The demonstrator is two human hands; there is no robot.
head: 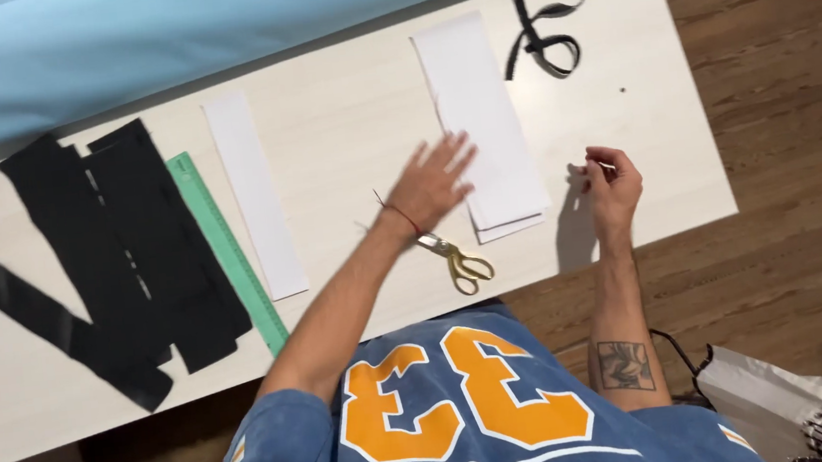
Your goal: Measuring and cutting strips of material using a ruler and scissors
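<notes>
Left hand [432, 184] is spread flat, fingers splayed and released, pressing on the near left edge of the white paper stack [483, 124], and that stack is our landmark on the pale surface [351, 126]. Right hand [613, 186] hovers just right of the stack, fingertips pinched together on something too small to make out; I cannot tell what it grips. Gold-handled scissors [456, 260] lie just below the stack's near left corner, right under the left wrist, blades partly hidden by it. Left of the stack, well apart, a narrow white paper strip [255, 196] lies lengthwise. Further left again, a green ruler [227, 251] runs at a slant, touching the black fabric pieces [118, 264] spread beside it. Above the stack, along the far edge of the surface, a light blue fabric roll [161, 39] stretches across. Up and to the right of the stack, a looped black strap [543, 17] curls near the corner. Beyond the surface to the right, wooden floor [793, 124] shows.
</notes>
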